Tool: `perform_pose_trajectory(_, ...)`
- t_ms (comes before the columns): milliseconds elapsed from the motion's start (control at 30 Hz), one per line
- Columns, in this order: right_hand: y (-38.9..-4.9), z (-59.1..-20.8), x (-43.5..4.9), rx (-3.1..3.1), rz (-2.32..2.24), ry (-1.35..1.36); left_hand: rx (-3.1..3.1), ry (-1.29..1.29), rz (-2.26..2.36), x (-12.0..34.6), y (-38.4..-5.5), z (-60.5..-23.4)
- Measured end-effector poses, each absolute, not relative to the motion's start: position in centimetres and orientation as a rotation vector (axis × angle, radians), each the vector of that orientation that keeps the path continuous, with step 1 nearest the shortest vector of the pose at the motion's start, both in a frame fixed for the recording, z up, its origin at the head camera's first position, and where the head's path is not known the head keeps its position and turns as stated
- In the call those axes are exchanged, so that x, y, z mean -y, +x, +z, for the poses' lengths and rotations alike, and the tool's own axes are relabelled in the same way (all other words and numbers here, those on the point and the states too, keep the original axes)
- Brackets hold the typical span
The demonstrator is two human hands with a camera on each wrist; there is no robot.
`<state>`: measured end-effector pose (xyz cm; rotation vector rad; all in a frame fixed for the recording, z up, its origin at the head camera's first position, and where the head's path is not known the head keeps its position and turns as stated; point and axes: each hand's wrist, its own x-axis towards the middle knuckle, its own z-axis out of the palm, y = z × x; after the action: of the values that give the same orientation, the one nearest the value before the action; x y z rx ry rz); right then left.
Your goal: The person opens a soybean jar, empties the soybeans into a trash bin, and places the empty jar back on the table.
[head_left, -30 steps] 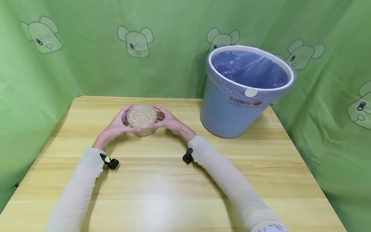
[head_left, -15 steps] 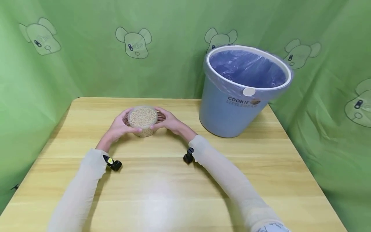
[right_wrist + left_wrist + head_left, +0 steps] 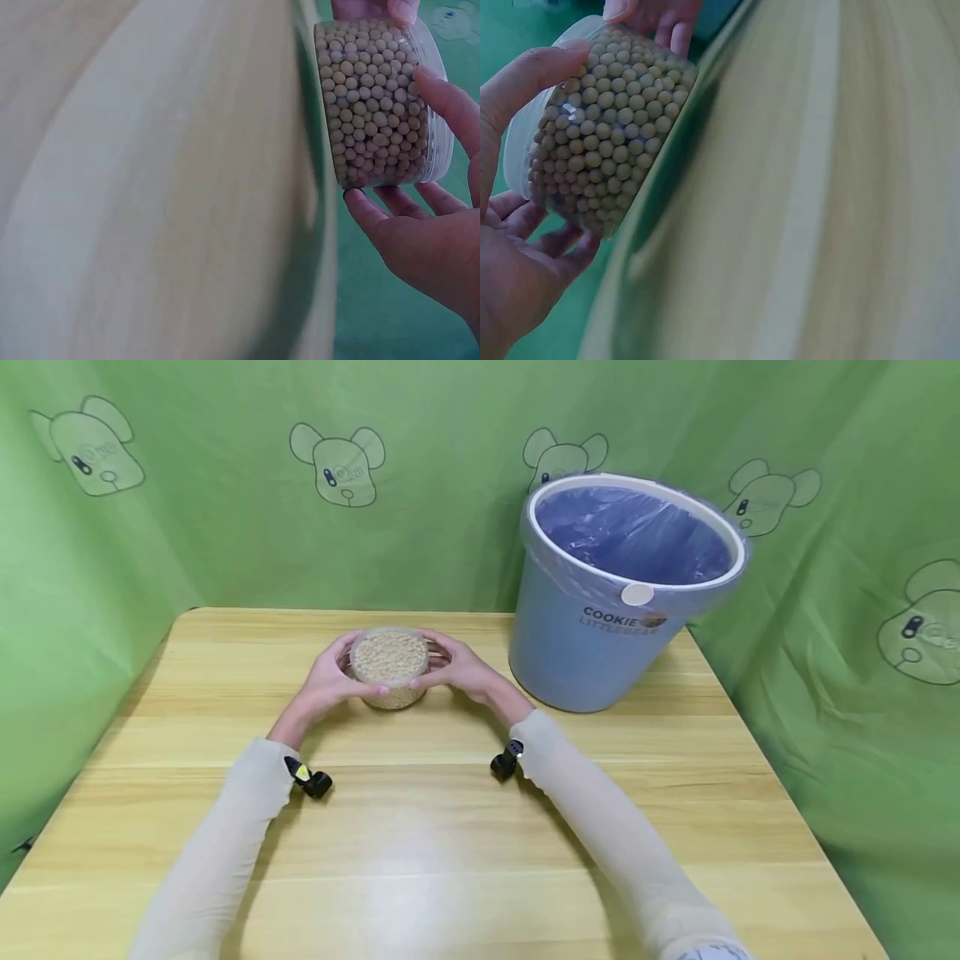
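Observation:
A round clear plastic jar, full of pale round soybeans, is held between both hands over the far left part of the table. My left hand grips its left side, thumb at the front near the rim and fingers round behind. From the other side my right hand holds it the same way. In the left wrist view the beans show through the side of the jar, below a translucent lid. The right wrist view shows the jar with its bottom close over the wood.
To the right of the hands stands a large blue bin with a white rim and a clear plastic liner. The light wooden table lies beneath. Green curtains with printed bear heads hang behind and on both sides.
Both hands have carried the jar a little to the right, toward the bin. The head view has shifted slightly, so bin and curtain appear farther left.

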<state>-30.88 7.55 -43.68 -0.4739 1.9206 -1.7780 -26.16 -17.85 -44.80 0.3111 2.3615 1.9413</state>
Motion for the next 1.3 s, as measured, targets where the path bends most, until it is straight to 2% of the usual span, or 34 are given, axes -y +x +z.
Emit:
perform_pose_trajectory(200,-30.2,-41.4,-9.9,-1.921,-1.872,-0.515,-2.448,0.388,1.987,15.6,-26.0,-42.5)
perform_pose_trajectory(367,-29.8,-38.4,-10.9,-1.902,-1.99,-0.662,-2.423,0.477,2.155,13.8,-25.9,-40.3)
perform_pose_trajectory(667,-28.6,-34.1,-12.5,-1.996,-2.165,-0.752,-2.367,0.735,2.288,11.2,-26.4,-36.0)
perform_pose_trajectory(800,-28.1,-33.5,-12.9,-2.017,-2.216,-0.808,-2.362,0.831,2.279,10.4,-26.3,-34.5)
perform_pose_trajectory(1300,-27.9,-33.0,-13.7,-2.08,-2.121,-0.87,-2.246,0.755,2.427,9.3,-27.0,-34.4)
